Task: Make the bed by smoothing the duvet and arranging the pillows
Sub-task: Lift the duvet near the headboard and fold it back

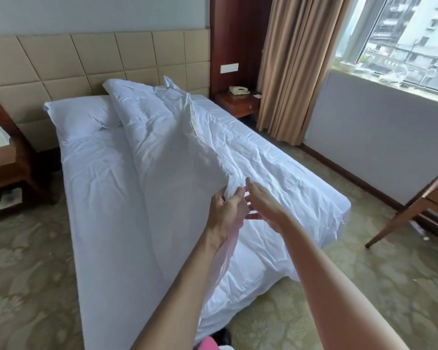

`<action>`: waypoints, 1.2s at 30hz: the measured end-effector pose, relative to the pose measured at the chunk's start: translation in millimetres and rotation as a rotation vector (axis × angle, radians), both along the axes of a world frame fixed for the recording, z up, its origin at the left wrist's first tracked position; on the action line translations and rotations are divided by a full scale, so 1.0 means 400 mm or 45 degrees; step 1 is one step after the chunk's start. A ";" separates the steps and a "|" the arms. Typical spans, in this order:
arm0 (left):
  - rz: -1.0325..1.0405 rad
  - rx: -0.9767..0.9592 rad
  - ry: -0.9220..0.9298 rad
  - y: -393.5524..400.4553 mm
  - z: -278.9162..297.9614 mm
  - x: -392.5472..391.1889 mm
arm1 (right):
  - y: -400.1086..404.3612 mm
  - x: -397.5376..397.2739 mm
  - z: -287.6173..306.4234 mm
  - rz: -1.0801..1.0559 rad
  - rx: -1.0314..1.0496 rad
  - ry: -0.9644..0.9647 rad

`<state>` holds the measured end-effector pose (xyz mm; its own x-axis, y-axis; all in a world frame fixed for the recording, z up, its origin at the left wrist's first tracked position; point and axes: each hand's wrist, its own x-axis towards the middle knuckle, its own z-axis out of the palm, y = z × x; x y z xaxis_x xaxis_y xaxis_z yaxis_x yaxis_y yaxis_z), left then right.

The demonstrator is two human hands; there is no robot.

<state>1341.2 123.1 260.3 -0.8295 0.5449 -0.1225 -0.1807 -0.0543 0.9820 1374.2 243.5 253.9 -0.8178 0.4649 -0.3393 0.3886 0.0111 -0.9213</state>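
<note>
You are at the duvet-smoothing step. Your left hand [226,207] pinches a raised edge of the duvet [177,147], its grip closed on the cloth; your right hand [262,205] hovers just beside it, fingers spread, holding nothing. The duvet lies folded back along the right half of the bed [99,198], the left half bare. Next move, in my judgement: take the edge with both hands and draw it leftward. One pillow [79,116] sits at the headboard [86,59], partly under the duvet. A chair [410,205] stands right, well apart.
</note>
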 end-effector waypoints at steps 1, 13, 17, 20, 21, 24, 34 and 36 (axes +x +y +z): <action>-0.018 0.021 0.005 0.023 0.002 -0.010 | 0.026 -0.009 -0.004 0.002 -0.004 0.009; -0.137 0.006 -0.095 0.409 0.044 -0.159 | 0.482 -0.108 0.000 0.049 -0.082 -0.127; -0.238 -0.096 -0.062 0.472 0.052 -0.186 | 0.616 -0.174 -0.009 0.190 -0.235 -0.238; -0.346 -0.247 -0.005 0.491 0.037 -0.196 | 0.658 -0.232 -0.041 0.389 -0.350 -0.348; -0.357 -0.291 -0.003 0.498 0.032 -0.197 | 0.662 -0.249 -0.048 0.465 -0.395 -0.383; -0.272 -0.400 -0.023 0.509 0.015 -0.187 | 0.668 -0.290 -0.075 0.588 -0.402 -0.421; 0.202 -0.901 -0.239 0.675 -0.065 -0.010 | 0.750 -0.215 -0.220 0.719 -0.573 -0.367; 0.250 -0.984 -0.240 0.734 -0.067 0.050 | 0.801 -0.161 -0.262 0.637 -0.682 -0.405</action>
